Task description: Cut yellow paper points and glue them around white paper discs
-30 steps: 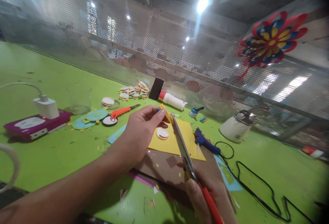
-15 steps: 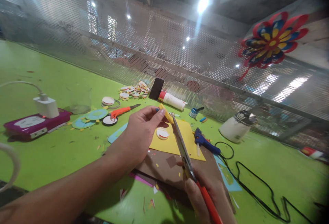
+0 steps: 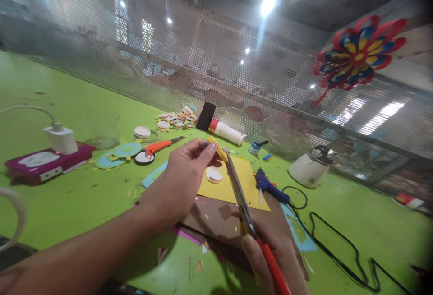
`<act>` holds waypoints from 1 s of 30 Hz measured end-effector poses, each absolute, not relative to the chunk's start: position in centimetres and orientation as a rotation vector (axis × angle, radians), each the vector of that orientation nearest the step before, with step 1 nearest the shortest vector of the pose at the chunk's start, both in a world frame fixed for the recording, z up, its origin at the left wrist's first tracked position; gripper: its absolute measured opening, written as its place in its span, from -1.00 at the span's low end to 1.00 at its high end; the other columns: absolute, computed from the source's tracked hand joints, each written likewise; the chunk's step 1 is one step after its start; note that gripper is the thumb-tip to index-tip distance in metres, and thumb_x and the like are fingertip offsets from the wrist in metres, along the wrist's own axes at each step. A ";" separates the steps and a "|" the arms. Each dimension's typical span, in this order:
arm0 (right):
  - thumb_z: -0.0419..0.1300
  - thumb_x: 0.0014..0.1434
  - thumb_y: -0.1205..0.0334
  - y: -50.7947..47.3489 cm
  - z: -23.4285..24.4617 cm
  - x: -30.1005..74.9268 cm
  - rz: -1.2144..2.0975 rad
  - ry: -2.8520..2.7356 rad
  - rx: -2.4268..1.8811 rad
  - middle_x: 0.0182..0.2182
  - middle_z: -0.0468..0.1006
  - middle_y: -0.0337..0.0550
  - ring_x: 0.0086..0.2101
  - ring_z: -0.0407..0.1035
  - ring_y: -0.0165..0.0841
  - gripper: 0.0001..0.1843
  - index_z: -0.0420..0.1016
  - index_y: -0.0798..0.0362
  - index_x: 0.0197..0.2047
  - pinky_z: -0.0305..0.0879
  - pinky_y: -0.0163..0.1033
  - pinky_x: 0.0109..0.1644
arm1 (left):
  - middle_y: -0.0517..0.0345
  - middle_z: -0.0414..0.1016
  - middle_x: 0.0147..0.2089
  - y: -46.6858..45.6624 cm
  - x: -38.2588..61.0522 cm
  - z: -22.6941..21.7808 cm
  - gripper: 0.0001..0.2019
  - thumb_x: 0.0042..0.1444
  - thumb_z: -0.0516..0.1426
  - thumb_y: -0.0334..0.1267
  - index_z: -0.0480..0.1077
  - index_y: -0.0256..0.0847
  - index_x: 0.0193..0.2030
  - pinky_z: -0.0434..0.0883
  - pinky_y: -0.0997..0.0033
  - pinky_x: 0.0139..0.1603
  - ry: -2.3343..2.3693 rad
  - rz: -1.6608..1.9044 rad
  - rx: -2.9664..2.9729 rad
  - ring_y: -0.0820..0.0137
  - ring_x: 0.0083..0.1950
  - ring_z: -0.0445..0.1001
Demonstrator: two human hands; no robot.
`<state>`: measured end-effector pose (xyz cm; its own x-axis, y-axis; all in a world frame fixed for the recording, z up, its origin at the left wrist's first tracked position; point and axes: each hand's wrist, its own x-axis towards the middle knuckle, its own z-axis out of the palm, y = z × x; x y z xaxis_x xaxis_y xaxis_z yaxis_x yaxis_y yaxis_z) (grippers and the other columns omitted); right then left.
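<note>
Between thumb and fingers, my left hand point(image 3: 184, 175) pinches a small strip of yellow paper point(image 3: 220, 151). My right hand point(image 3: 270, 252) is closed around the red handle of a pair of scissors point(image 3: 241, 195). The scissors' blade tips meet the strip's right end; whether they cut into it I cannot tell. Beneath lies a yellow sheet point(image 3: 250, 182) bearing a white disc point(image 3: 214, 176) with a red mark. The sheet rests on a brown board point(image 3: 209, 218) with small paper scraps.
A blue glue gun point(image 3: 270, 186) with a black cord lies right of the board. An orange-handled cutting tool point(image 3: 160, 146), light-blue paper rings point(image 3: 126, 150) and a pile of white discs point(image 3: 177, 118) lie left and behind. A purple power strip point(image 3: 47, 164) stands far left.
Almost nothing differs. Both hands hold nearly the same place, with the scissors' tips still at the yellow strip.
</note>
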<state>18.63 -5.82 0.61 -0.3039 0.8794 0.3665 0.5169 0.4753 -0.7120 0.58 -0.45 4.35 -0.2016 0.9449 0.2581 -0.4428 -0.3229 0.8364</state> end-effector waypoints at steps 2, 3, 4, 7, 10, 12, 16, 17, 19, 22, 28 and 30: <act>0.03 0.20 -0.18 -5.9 0.6 18.6 0.625 -1.970 -1.175 -0.68 0.44 -0.26 -0.67 0.28 -0.40 -0.49 0.50 0.05 -0.06 0.17 -0.41 -0.66 | 0.16 0.53 -0.38 -0.5 0.7 4.5 -0.84 0.06 0.21 -0.17 0.46 -0.24 -0.36 0.37 0.47 -0.32 0.783 1.721 0.952 0.47 -0.38 0.44; 0.03 0.20 -0.18 -5.9 0.6 18.7 0.617 -1.973 -1.193 -0.69 0.42 -0.27 -0.67 0.27 -0.40 -0.48 0.50 0.06 -0.05 0.16 -0.41 -0.65 | 0.16 0.53 -0.39 -0.5 0.7 4.6 -0.84 0.05 0.22 -0.18 0.46 -0.24 -0.37 0.37 0.48 -0.33 0.794 1.719 0.948 0.47 -0.38 0.44; 0.03 0.20 -0.18 -5.8 0.6 18.7 0.601 -1.977 -1.213 -0.70 0.39 -0.28 -0.68 0.26 -0.41 -0.47 0.51 0.07 -0.05 0.16 -0.40 -0.66 | 0.16 0.52 -0.40 -0.6 0.7 4.7 -0.84 0.04 0.22 -0.18 0.45 -0.24 -0.38 0.37 0.48 -0.33 0.799 1.719 0.943 0.46 -0.38 0.44; 0.03 0.19 -0.19 -5.8 0.7 18.7 0.540 -1.994 -1.245 -0.74 0.31 -0.31 -0.70 0.20 -0.42 -0.46 0.52 0.09 -0.07 0.12 -0.40 -0.66 | 0.16 0.52 -0.40 -0.6 0.8 4.7 -0.85 0.04 0.23 -0.19 0.46 -0.25 -0.38 0.37 0.49 -0.34 0.798 1.730 0.932 0.46 -0.38 0.44; 0.03 0.19 -0.20 -5.8 0.8 18.7 0.472 -2.008 -1.261 -0.75 0.27 -0.33 -0.71 0.17 -0.44 -0.46 0.54 0.08 -0.10 0.09 -0.40 -0.67 | 0.15 0.53 -0.38 -0.6 0.7 4.6 -0.85 0.05 0.22 -0.19 0.47 -0.25 -0.36 0.38 0.47 -0.31 0.818 1.736 0.957 0.46 -0.36 0.45; 0.03 0.18 -0.20 -5.8 0.8 18.7 0.453 -2.012 -1.264 -0.75 0.27 -0.33 -0.72 0.17 -0.45 -0.45 0.55 0.08 -0.09 0.09 -0.40 -0.67 | 0.15 0.53 -0.37 -0.6 0.7 4.5 -0.84 0.07 0.21 -0.17 0.47 -0.24 -0.34 0.39 0.46 -0.30 0.824 1.736 0.975 0.44 -0.34 0.46; 0.03 0.19 -0.19 -5.7 0.5 18.8 0.473 -2.005 -1.251 -0.74 0.30 -0.31 -0.71 0.18 -0.44 -0.45 0.54 0.09 -0.07 0.11 -0.40 -0.66 | 0.13 0.54 -0.35 -0.7 0.7 4.6 -0.83 0.04 0.22 -0.17 0.48 -0.24 -0.35 0.38 0.46 -0.33 0.838 1.731 0.944 0.43 -0.34 0.47; 0.03 0.19 -0.19 -5.7 0.4 18.8 0.480 -2.005 -1.251 -0.74 0.30 -0.31 -0.71 0.18 -0.44 -0.45 0.54 0.09 -0.08 0.11 -0.40 -0.67 | 0.13 0.54 -0.36 -0.7 0.7 4.6 -0.83 0.04 0.22 -0.16 0.48 -0.24 -0.34 0.38 0.46 -0.33 0.844 1.727 0.946 0.43 -0.34 0.47; 0.03 0.20 -0.18 -5.7 0.4 18.8 0.491 -2.009 -1.243 -0.74 0.29 -0.32 -0.72 0.15 -0.45 -0.47 0.53 0.08 -0.09 0.08 -0.40 -0.67 | 0.13 0.54 -0.36 -0.7 0.7 4.6 -0.83 0.05 0.22 -0.16 0.49 -0.24 -0.34 0.38 0.46 -0.32 0.841 1.731 0.954 0.43 -0.33 0.47; 0.01 0.21 -0.17 -5.7 0.4 18.8 0.476 -2.011 -1.226 -0.75 0.27 -0.33 -0.72 0.12 -0.46 -0.47 0.53 0.08 -0.10 0.05 -0.40 -0.68 | 0.14 0.54 -0.37 -0.6 0.7 4.6 -0.84 0.06 0.21 -0.17 0.48 -0.24 -0.35 0.39 0.46 -0.31 0.815 1.735 0.960 0.44 -0.33 0.46; 0.01 0.20 -0.19 -5.7 0.4 18.8 0.439 -2.007 -1.235 -0.74 0.26 -0.33 -0.72 0.13 -0.47 -0.45 0.54 0.09 -0.10 0.04 -0.40 -0.67 | 0.15 0.54 -0.38 -0.6 0.8 4.5 -0.85 0.06 0.21 -0.20 0.47 -0.25 -0.36 0.38 0.47 -0.30 0.802 1.735 0.944 0.45 -0.35 0.47; 0.01 0.19 -0.20 -5.7 0.4 18.8 0.430 -2.005 -1.250 -0.74 0.28 -0.32 -0.72 0.13 -0.46 -0.44 0.55 0.09 -0.10 0.04 -0.40 -0.67 | 0.14 0.54 -0.37 -0.6 0.8 4.5 -0.85 0.06 0.21 -0.19 0.46 -0.25 -0.35 0.37 0.48 -0.31 0.796 1.726 0.940 0.45 -0.34 0.47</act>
